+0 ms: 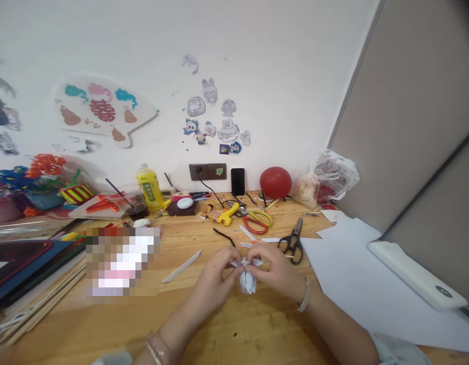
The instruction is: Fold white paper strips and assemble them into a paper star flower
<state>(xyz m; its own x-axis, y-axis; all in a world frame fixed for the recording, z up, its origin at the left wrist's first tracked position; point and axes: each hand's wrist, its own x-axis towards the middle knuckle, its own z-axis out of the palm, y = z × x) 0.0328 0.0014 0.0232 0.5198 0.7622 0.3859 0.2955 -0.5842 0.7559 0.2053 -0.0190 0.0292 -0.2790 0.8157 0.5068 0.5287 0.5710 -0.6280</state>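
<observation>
A small folded white paper piece [248,283] is held up between both hands over the middle of the wooden table. My left hand [223,268] pinches it from the left with thumb and forefinger. From the other side my right hand [271,263] pinches its upper edge; the fingertips of both hands nearly meet. Part of the paper is hidden behind the fingers. A loose white paper strip [182,266] lies left of my left hand. Just beyond the hands are a short black stick [224,236] and more paper strips [248,233].
Black-handled scissors [293,243] lie right of my right hand, by large white paper sheets [348,274]. Farther back are red-and-yellow-handled scissors [259,222], a yellow glue gun [228,215], a red balloon [276,182], a phone [238,181] and a yellow bottle [149,187]. Wooden sticks [47,299] lie left.
</observation>
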